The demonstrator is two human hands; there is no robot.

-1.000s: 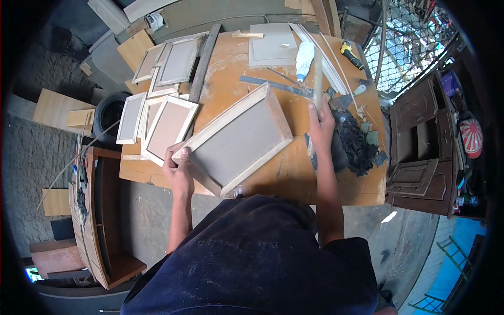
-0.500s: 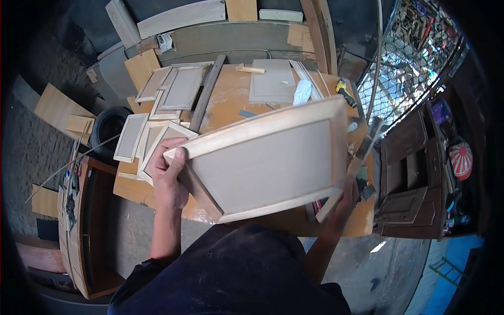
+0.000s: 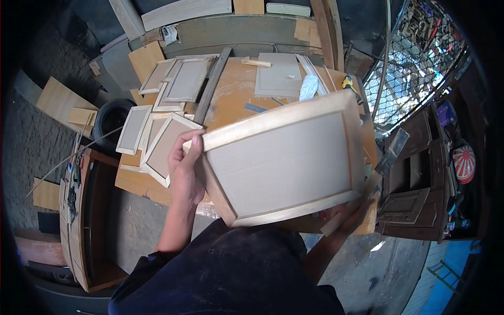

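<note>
- Framed wooden panel [image 3: 286, 160]: pale flat centre inside a light timber frame, of cabinet-door shape. Held up off the workbench [image 3: 233, 100], tilted, its right end higher and farther, between the person's two hands and close under the head camera.
- Left hand [image 3: 188, 170]: at the panel's left end, fingers curled round the frame edge, thumb on the near side. Firm hold.
- Right hand [image 3: 349, 218]: under the panel's near right corner, mostly hidden by it. Fingers show beneath the frame and bear it up; how far they close cannot be told.
- Workbench: orange-brown board top, largely covered by the raised panel.
- Smaller framed panels [image 3: 165, 142]: several lying flat on the bench's left part, just beyond the left hand, some overlapping; two more [image 3: 181, 79] at the far left corner.
- Grey flat sheet [image 3: 278, 73]: far middle of the bench, with a white crumpled bag [image 3: 308, 87] at its right edge.
- Black tyre [image 3: 107, 119]: on the ground left of the bench.
- Dark brown carved cabinet [image 3: 415, 184]: on the right, near the wire mesh [image 3: 415, 63].
</note>
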